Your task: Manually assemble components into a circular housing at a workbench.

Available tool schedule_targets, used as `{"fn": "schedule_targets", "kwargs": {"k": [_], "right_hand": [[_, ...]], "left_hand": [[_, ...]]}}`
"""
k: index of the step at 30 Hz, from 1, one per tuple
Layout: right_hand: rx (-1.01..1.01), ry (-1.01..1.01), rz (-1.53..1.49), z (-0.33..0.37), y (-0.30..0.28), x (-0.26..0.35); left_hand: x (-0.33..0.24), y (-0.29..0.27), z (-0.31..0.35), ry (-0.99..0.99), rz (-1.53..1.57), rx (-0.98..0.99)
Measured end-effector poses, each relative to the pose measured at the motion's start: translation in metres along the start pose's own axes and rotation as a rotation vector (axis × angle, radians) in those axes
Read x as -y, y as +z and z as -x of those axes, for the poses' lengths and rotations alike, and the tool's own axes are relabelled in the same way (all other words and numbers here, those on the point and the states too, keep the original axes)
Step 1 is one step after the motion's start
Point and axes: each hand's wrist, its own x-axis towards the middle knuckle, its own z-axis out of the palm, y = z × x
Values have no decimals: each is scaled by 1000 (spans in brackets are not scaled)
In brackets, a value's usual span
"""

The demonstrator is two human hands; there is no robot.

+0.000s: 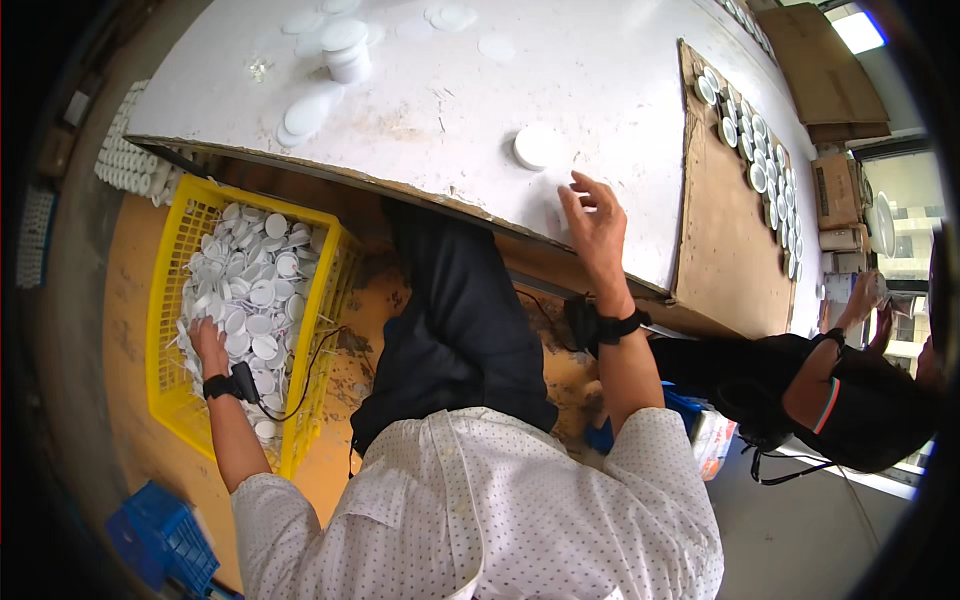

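Observation:
My left hand (208, 347) reaches into a yellow plastic basket (168, 290), its fingers stretched out over a heap of white round discs with thin stems (262, 292). The fingertips are partly lost among the pieces, and I see nothing gripped. Above the near edge of the white worktable (420, 130), my right hand (598, 220) hovers with thumb and fingers apart, holding nothing. Just beyond its fingertips, to the left, a single white disc (538, 147) lies on the table.
Toward the table's far left stand a short stack of white discs (346, 50) and loose thin discs (305, 115). Cardboard (725, 240) on the right carries rows of round white pieces (765, 165). A person in black (840, 400) works at right. A blue crate (165, 535) sits lower left.

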Motion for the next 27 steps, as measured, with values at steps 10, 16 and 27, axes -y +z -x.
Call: {"fn": "schedule_targets", "kwargs": {"k": [10,16,27], "right_hand": [[125,226,113,-70,26,2],[121,355,-265,-64,13,-10],[331,560,-1075,7,12,15]], "left_hand": [[88,105,122,112,-254,391],[64,148,187,206,-336,706],[-12,193,288,292,-163,1134]]}}
